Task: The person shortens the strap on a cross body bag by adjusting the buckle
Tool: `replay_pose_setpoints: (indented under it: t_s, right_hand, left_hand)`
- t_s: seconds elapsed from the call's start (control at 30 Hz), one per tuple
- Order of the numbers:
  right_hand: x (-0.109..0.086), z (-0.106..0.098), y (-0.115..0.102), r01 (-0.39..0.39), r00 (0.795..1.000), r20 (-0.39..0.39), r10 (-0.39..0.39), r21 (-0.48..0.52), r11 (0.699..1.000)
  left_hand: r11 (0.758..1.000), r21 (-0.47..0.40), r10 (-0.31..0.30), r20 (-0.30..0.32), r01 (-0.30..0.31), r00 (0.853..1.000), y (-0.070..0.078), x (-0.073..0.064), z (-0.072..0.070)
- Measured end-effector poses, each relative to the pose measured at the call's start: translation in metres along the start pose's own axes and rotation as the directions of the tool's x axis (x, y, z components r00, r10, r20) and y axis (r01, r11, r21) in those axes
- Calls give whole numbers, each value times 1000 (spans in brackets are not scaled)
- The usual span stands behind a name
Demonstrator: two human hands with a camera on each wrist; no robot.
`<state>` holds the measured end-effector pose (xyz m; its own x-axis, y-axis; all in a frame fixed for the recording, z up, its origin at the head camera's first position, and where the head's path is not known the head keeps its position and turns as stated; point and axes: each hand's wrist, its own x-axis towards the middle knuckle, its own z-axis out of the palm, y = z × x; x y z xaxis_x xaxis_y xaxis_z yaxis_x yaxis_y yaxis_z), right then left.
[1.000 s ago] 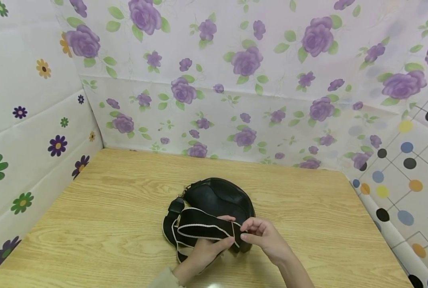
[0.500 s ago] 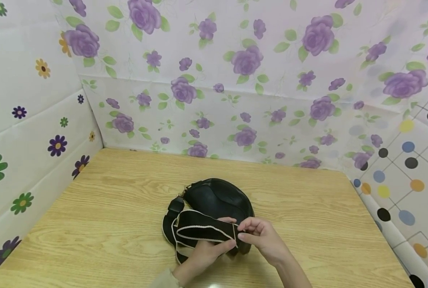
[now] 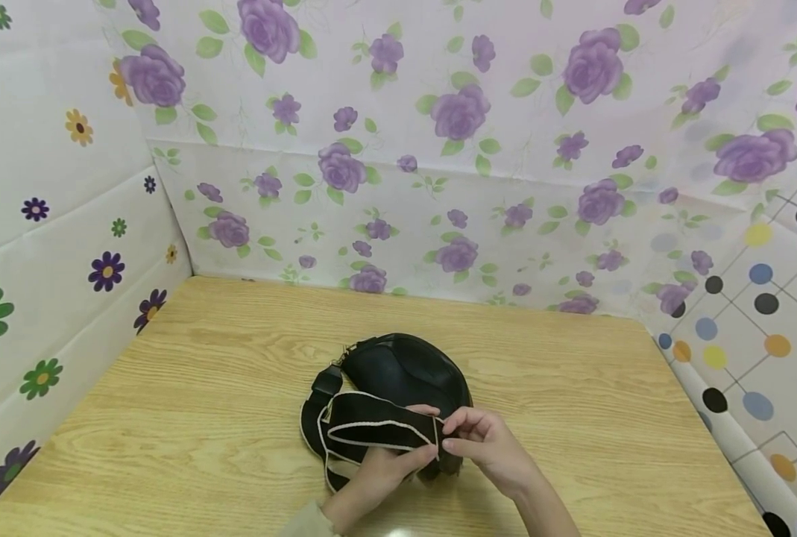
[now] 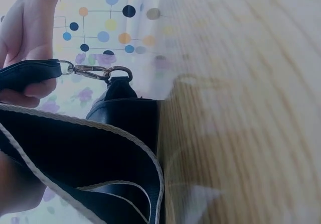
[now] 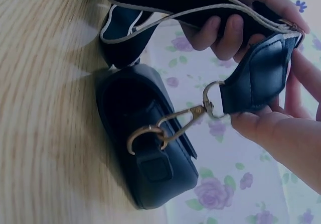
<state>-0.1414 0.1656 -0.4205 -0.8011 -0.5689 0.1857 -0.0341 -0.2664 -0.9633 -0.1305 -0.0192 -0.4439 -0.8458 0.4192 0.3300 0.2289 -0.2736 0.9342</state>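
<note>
One black bag (image 3: 405, 365) rests on the desk (image 3: 203, 410), about midway across. I can see the left hand (image 3: 388, 470) gripping its pale-edged strap (image 3: 371, 406), and the right hand (image 3: 488, 447) pinching the leather tab (image 5: 261, 73) at one end. Both wrist views show a metal clip (image 5: 197, 112) joining that tab to the bag; from the head it can't be made out. The bag's long axis slants from far left to near right, curved side facing away. Strap and left hand cover its near side, the hand itself partly hidden.
</note>
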Motion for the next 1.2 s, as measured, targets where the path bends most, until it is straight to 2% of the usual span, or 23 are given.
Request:
replay_pose_setpoints:
  t_s: [0.13,0.37,0.5,0.67,0.8,0.97,1.07,1.2]
  right_hand:
    - [-1,-3,2,-9,999,33,10,-15,1000]
    - [-1,-3,2,4,999,53,-5,18,1000]
    - [-1,-2,2,-4,999,39,3,36,999]
    - [0,1,2,-26,1000,5,26,44,999]
    - [1,2,3,-20,1000,-12,20,39,999]
    - [3,4,3,1,1000,-23,-1,32,999]
    - [3,5,3,2,1000,-28,-1,45,999]
    - [3,5,4,-7,1000,-28,9,82,997]
  left_hand:
    - [1000,-3,5,-1,-5,1000,1,0,-2]
    - [999,-52,16,1,-16,1000,-2,-2,-2]
    - [997,-72,31,-4,-32,999,-3,-2,-2]
    - [996,-85,16,-15,-17,1000,-2,-2,-3]
    - [998,-62,21,-2,-21,1000,-4,-2,-4]
    - [999,-50,-6,24,7,1000,-6,-4,-4]
    - [997,-63,-35,21,36,999,-6,-4,-4]
    - [998,-57,-38,4,39,999,-7,-5,-4]
